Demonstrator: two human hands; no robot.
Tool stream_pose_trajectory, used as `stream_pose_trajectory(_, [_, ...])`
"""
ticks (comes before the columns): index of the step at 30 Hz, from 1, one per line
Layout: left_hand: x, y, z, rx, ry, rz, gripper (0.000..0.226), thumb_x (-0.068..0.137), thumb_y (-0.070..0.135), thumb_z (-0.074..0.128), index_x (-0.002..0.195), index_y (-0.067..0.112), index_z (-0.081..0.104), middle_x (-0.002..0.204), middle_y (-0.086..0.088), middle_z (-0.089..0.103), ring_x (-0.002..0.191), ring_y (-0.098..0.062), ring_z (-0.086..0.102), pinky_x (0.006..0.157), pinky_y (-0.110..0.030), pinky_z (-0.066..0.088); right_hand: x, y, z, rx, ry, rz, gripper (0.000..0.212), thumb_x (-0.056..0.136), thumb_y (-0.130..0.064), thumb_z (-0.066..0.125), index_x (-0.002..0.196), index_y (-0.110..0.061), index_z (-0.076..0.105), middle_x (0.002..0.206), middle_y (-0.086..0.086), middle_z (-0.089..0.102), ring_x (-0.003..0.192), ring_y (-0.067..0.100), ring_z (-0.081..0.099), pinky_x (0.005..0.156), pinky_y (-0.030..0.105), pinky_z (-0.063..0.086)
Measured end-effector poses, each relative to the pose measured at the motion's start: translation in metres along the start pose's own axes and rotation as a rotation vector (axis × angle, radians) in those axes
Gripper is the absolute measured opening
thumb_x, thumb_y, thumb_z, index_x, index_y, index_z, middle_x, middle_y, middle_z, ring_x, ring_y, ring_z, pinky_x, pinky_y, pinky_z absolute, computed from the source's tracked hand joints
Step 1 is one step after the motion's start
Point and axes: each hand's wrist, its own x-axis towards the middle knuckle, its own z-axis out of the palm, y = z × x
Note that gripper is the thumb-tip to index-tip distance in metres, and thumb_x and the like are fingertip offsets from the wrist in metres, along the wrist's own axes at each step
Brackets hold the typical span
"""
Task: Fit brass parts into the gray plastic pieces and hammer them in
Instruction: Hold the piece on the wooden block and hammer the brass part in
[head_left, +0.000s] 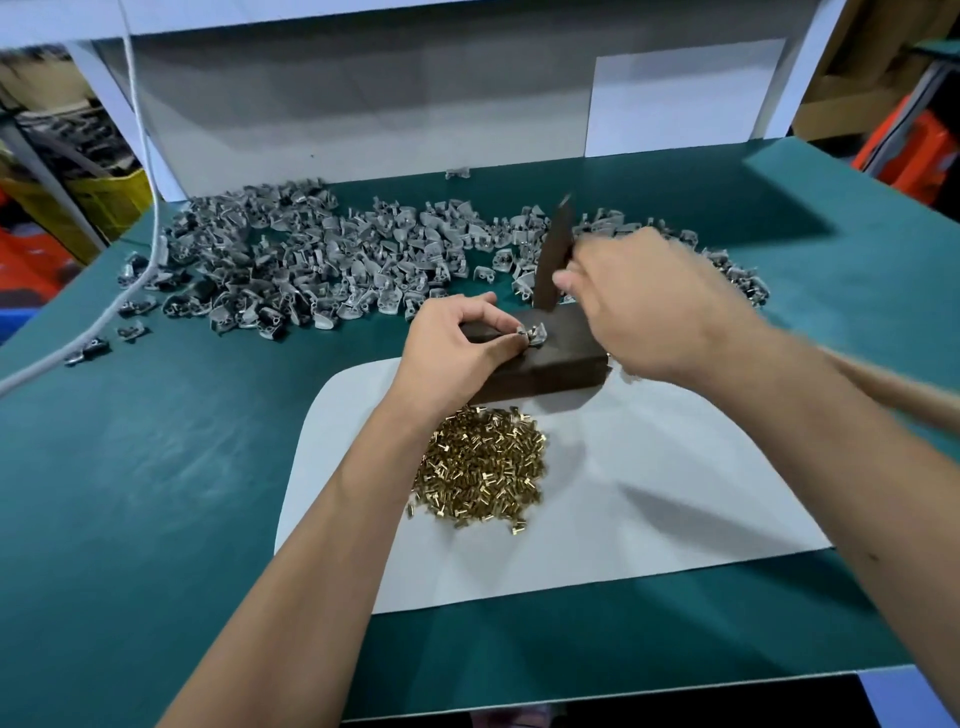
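Observation:
My left hand (457, 345) pinches a small gray plastic piece (535, 334) and holds it down on a dark block (558, 361) at the table's middle. My right hand (644, 306) grips a hammer close to its dark head (556, 254), which stands just above and behind the piece; its wooden handle (893, 387) runs off to the right and is blurred. A heap of brass parts (480, 465) lies on a white sheet (649, 499) in front of the block. A wide pile of gray plastic pieces (311, 260) spreads behind it.
The table has a green mat (156, 467). A white cord (140, 156) hangs down at the left and trails over the mat. A white back panel (363, 104) stands behind the pile. More gray pieces (743, 275) lie behind my right hand.

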Motion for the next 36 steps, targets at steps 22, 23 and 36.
stream_pose_trajectory(22, [-0.002,0.000,0.001,0.031,0.031,0.011,0.009,0.080,0.007,0.084,0.084,0.014,0.081,0.115,-0.002,0.072,0.126,-0.003,0.058,0.113,-0.039,0.044,-0.009,0.019,-0.006,0.111,-0.258,-0.080,0.034,0.102,-0.041,0.054,0.074,-0.022,0.052,0.067,-0.005,0.063,0.067,0.019,0.062,0.062,0.034,0.048])
stream_pose_trajectory(23, [-0.002,0.000,0.000,0.034,0.030,0.015,0.009,0.081,0.007,0.084,0.084,0.015,0.081,0.115,0.001,0.070,0.126,-0.003,0.058,0.114,-0.041,0.042,-0.012,0.023,-0.012,0.143,-0.306,-0.093,0.032,0.098,-0.042,0.059,0.073,-0.022,0.056,0.063,-0.005,0.066,0.062,0.012,0.063,0.058,0.032,0.048])
stream_pose_trajectory(36, [-0.006,0.006,0.000,-0.033,0.017,-0.042,0.009,0.086,0.010,0.078,0.083,0.018,0.081,0.139,0.000,0.063,0.134,-0.009,0.049,0.122,-0.046,0.027,-0.033,0.028,-0.001,0.067,-0.476,-0.090,0.017,0.080,-0.041,0.081,0.075,-0.026,0.074,0.069,-0.014,0.071,0.067,0.003,0.065,0.068,0.032,0.057])
